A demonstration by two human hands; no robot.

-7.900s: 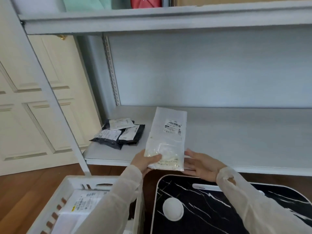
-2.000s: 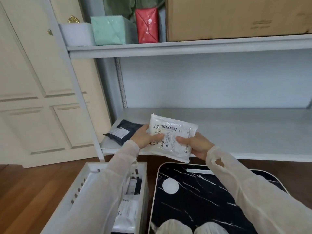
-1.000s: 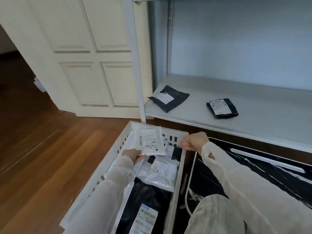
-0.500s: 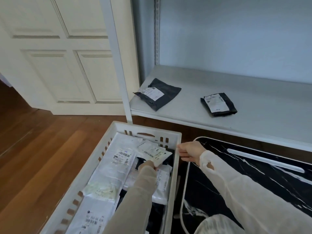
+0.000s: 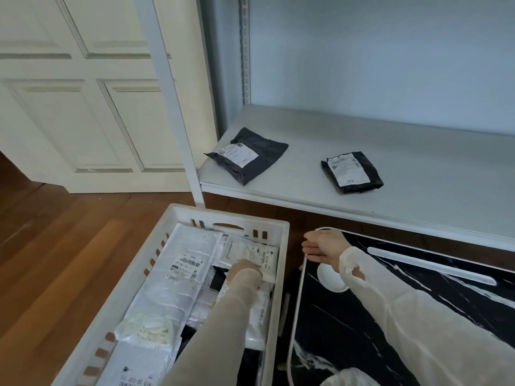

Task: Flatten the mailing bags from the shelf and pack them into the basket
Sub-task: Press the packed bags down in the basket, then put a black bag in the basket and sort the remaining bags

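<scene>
In the lower centre of the frame, a person's left hand [image 5: 245,270] presses a small white mailing bag [image 5: 250,254] down into the far right corner of a white slotted basket [image 5: 281,227], fingers lying on the bag; whether they pinch it or only rest on it cannot be told. The right hand [image 5: 320,245], loosely curled and holding nothing, rests on the rim of a black marbled tray [image 5: 418,302] just beside the basket. Several white bags already lie flat inside, among them a long white bag [image 5: 178,277] along the left wall. Two dark bags remain on the grey shelf [image 5: 418,168] above: one [image 5: 248,154] at its left end, another [image 5: 351,172] toward the middle. The job looks mostly done, with those two left to flatten and pack.
</scene>
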